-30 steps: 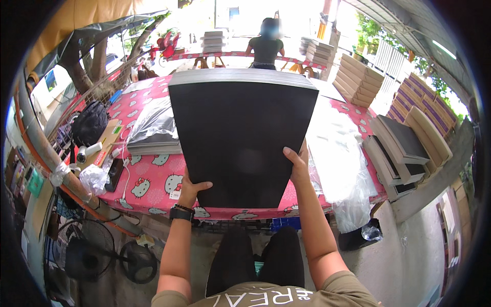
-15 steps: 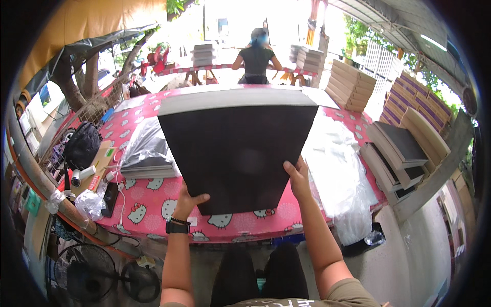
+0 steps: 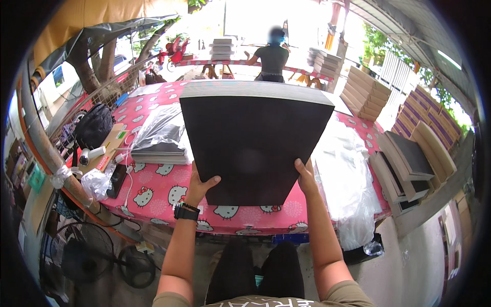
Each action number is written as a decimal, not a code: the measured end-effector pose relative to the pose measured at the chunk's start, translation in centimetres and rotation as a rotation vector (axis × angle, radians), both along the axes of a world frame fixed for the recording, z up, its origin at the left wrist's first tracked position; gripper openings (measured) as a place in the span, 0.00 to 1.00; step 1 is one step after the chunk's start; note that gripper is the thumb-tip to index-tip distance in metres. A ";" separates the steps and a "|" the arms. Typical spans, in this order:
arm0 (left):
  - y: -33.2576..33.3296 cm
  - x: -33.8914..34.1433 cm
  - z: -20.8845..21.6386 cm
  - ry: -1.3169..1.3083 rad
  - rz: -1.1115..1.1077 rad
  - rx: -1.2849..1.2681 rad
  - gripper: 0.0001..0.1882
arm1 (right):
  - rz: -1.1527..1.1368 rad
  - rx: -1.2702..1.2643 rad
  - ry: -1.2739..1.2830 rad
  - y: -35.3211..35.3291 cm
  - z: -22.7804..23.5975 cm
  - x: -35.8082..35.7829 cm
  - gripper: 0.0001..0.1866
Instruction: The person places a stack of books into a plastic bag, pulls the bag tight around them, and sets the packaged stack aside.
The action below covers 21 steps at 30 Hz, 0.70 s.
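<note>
A large, thick stack of black boards [image 3: 250,148] is held up in front of me, tilted over the table. Its flat black face is toward me, and its far top edge shows pale grey layers. My left hand [image 3: 201,187] grips the lower left edge, thumb on the black face and fingers hidden behind. On the lower right edge, my right hand [image 3: 307,179] clasps it the same way. Below lies a table with a pink cartoon-cat cover [image 3: 163,192]. Left of the stack rest similar black boards [image 3: 158,148] under clear plastic; white plastic bags [image 3: 342,169] lie to the right.
Brown cartons [image 3: 365,92] are stacked at the table's far right. Open boxes with black-faced contents [image 3: 409,153] stand on the right. A black backpack [image 3: 94,125] and a cable lie left; a fan [image 3: 82,250] stands below. Beyond the table, another person [image 3: 272,56] works.
My view has turned slightly left, so the surroundings sit further right in the picture. Both hands keep hold of the stack, which appears slightly higher. The other person's arms have shifted.
</note>
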<state>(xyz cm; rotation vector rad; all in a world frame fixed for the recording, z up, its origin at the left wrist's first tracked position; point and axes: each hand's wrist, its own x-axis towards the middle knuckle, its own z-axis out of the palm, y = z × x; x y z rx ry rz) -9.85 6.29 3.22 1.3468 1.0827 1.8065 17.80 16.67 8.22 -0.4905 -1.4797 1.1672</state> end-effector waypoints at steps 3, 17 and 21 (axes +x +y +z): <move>0.3 0.3 -0.2 -0.079 -0.043 0.002 0.29 | 0.037 -0.130 0.084 0.2 -0.8 -0.5 0.38; 0.7 0.3 0.7 -0.185 -0.037 -0.130 0.25 | -0.394 0.177 -0.065 0.8 0.4 -2.6 0.31; 1.2 0.3 0.8 -0.143 -0.054 -0.146 0.25 | -0.356 0.147 -0.112 2.2 -0.8 -1.9 0.32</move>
